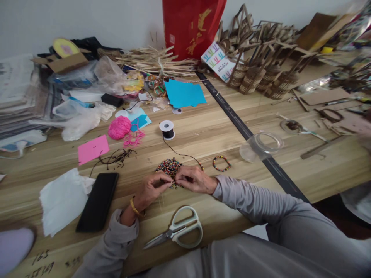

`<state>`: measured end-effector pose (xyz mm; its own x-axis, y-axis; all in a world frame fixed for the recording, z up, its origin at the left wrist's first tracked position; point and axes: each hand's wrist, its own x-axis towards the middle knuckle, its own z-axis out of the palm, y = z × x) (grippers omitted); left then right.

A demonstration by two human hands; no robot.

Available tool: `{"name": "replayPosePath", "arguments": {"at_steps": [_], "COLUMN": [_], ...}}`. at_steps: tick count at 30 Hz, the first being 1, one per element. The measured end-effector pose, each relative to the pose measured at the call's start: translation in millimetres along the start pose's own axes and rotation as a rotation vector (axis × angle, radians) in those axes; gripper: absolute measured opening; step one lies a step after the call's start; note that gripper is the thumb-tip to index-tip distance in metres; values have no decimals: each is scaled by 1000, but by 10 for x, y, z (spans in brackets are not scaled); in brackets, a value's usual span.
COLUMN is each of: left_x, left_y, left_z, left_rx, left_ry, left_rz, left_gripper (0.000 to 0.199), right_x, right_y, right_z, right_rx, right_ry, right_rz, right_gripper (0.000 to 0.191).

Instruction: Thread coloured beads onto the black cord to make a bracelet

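My left hand (153,188) and my right hand (194,179) meet fingertip to fingertip over the near edge of a pile of small multicoloured beads (168,166). Both are closed in a pinch. A black cord (182,155) runs from a white spool (167,129) to my right hand, with a few beads threaded where it goes behind the knuckles. What the left fingertips pinch is too small to make out. Right of the hands lies a ring of strung beads (222,163). Scissors (179,230) with white handles rest open-bladed in front of me.
Left are a black phone (97,201), white tissue (64,200), dark cord scraps (117,158), a pink card (93,149) and pink yarn (119,127). A clear plastic container (261,146) stands right. Small woven baskets (251,78) and a red bag (185,31) stand at the back.
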<state>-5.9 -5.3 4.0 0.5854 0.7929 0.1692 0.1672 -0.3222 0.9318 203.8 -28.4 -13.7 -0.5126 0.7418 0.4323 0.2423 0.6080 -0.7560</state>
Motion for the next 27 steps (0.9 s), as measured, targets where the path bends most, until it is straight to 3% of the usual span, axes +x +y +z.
{"name": "replayPosePath", "arguments": {"at_steps": [27], "left_x": [-2], "left_y": [-20], "left_z": [6], "left_rx": [12], "left_ry": [2], "left_rz": [49], "left_gripper": [9], "right_x": [-9], "right_y": [11], "right_z": [3], "right_rx": [-22], "right_ry": [-17], "right_rz": [9], "right_gripper": [11]}}
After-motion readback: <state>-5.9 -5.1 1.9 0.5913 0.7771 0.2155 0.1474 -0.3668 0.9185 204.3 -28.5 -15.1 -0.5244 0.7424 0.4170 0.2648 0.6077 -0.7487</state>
